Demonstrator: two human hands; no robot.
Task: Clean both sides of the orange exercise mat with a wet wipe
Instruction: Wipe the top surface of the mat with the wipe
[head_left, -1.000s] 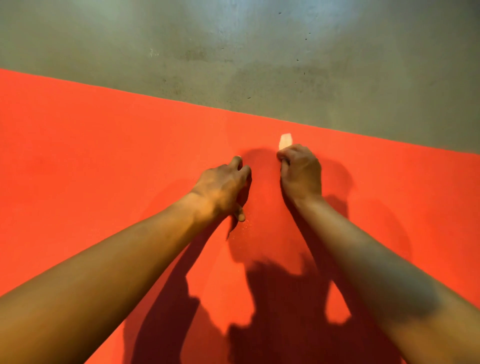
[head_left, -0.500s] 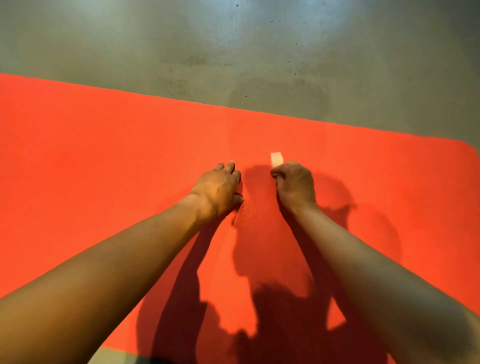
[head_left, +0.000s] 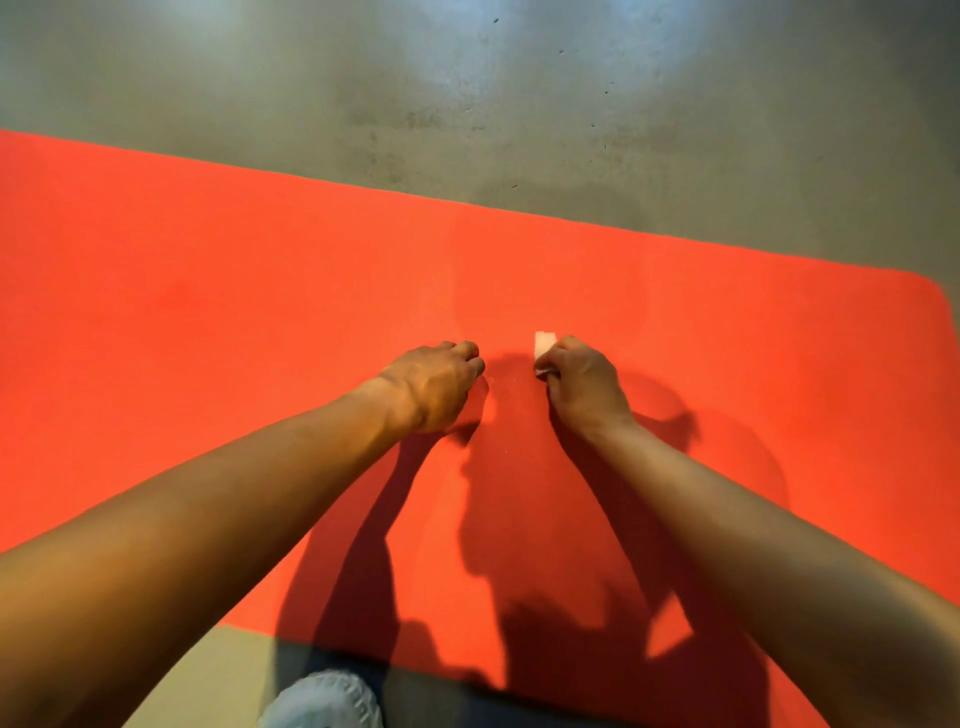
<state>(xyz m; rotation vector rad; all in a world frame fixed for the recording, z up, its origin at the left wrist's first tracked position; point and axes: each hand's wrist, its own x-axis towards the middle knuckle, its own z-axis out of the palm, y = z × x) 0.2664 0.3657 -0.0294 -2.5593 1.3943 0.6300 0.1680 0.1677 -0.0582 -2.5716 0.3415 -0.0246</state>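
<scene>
The orange exercise mat (head_left: 208, 312) lies flat on the floor and fills the middle of the view; its rounded far right corner and its near edge both show. My right hand (head_left: 582, 389) rests on the mat near its middle and pinches a small folded white wet wipe (head_left: 544, 343), whose end sticks out beyond the fingers. My left hand (head_left: 431, 384) sits a short way to the left with its fingers curled under against the mat. Nothing shows in that hand. The two hands are apart.
Grey concrete floor (head_left: 467, 104) lies beyond the mat's far edge and at the near left. A pale blue piece of my clothing (head_left: 322, 701) shows at the bottom edge. Shadows of my arms and head fall on the near half of the mat.
Both hands have drawn back toward me across the mat, the right one with the wipe. The view has pulled back, so the mat's right corner and near edge now show.
</scene>
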